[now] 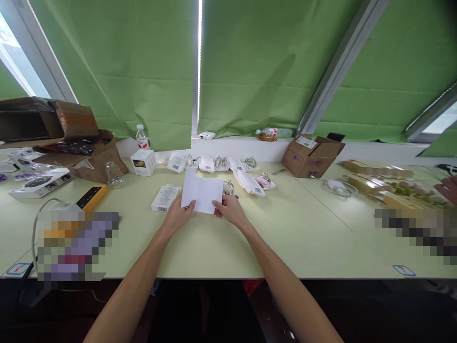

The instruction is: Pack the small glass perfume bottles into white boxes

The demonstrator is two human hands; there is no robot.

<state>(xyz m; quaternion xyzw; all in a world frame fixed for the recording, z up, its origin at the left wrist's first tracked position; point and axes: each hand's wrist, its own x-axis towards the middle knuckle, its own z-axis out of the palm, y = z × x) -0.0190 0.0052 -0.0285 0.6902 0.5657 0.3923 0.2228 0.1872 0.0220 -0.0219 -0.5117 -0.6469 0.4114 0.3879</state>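
Observation:
My left hand (179, 214) and my right hand (230, 210) both grip a flat white box blank (201, 192), held just above the pale table (293, 238). The left fingers pinch its lower left edge, the right fingers its lower right corner. A clear glass ornament (228, 187) sits right behind the blank, partly hidden by it. A small white packet with a barcode (165, 197) lies just left of my left hand.
Several white packets and glass ornaments (250, 182) lie in a row at the back. A white cube box (143, 162), a water bottle (142, 137), a yellow device (92, 196) and torn cartons (71, 143) stand left; an open carton (311, 155) right. Another person's hand (449, 188) shows far right.

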